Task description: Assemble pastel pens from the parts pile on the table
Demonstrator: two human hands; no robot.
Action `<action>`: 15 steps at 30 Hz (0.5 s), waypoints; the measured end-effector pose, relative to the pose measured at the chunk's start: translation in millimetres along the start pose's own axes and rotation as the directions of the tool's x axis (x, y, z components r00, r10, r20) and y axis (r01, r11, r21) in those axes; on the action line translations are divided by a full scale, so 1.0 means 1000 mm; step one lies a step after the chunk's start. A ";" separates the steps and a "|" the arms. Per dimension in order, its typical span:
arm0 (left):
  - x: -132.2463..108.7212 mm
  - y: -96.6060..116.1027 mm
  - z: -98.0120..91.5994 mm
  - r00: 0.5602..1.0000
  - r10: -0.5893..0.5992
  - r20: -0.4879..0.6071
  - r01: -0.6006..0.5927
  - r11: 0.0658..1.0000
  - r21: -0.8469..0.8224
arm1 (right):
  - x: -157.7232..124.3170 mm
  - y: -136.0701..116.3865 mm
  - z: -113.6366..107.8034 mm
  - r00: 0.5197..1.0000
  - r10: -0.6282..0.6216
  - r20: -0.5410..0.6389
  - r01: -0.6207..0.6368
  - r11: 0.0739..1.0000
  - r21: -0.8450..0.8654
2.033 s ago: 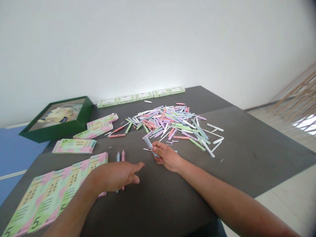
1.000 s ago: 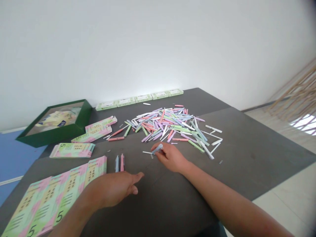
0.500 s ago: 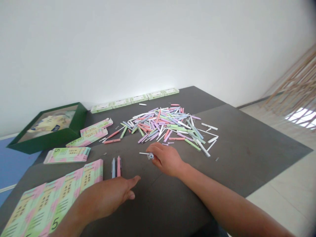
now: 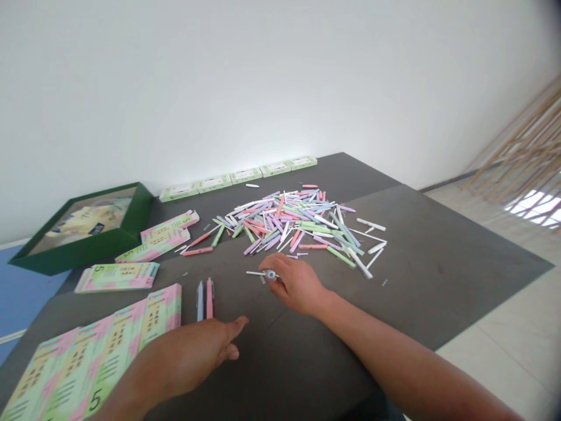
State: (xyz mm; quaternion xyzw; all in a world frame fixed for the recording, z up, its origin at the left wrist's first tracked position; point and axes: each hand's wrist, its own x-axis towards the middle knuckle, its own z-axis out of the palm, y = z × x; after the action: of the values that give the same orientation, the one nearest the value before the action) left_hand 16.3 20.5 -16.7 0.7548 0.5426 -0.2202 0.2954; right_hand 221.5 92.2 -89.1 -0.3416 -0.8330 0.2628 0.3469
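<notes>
Fingers of the right hand pinch a pen just on the near side of the pile. From where I stand the pen shows nearly end-on: a round, pale blue end with something clear beside it, the rest lost in the grip. A white stick, also just nearer than the pile, points at those fingertips; I can't tell whether they touch.

Nearer than the pile and to its left, the left hand reaches out over the worktop, loosely spread, nothing visible in its grasp. It hides the near ends of a blue pen and a pink pen, lying side by side with clear clips on their outer edges.

Pink, green, lilac, blue and white barrels make up the pile, thin white sticks among them. To its left sit printed cartons and a green box; behind it, pale packs line the wall.
</notes>
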 end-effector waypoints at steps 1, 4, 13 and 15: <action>0.000 0.001 -0.001 1.000 0.002 0.001 -0.002 1.000 0.004 | 0.001 0.000 0.002 0.998 0.057 -0.002 -0.057 0.994 0.092; 0.001 0.001 -0.001 1.000 0.014 0.008 -0.014 1.000 0.013 | 0.004 0.003 0.007 0.944 0.305 0.125 -0.323 0.784 0.530; 0.000 -0.011 -0.006 0.999 0.025 -0.039 -0.025 0.999 -0.019 | 0.005 0.012 0.014 0.868 0.362 0.340 -0.483 0.457 0.747; 0.001 -0.014 -0.012 0.999 0.009 -0.054 -0.012 0.999 -0.045 | 0.004 0.011 0.014 0.904 0.311 0.293 -0.427 0.689 0.586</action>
State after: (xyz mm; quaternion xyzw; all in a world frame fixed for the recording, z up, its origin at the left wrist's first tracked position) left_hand 3.1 32.9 -11.5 0.7563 0.5513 -0.1860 0.2990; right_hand 213.2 99.2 -103.9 -0.3405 -0.6338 0.6219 0.3092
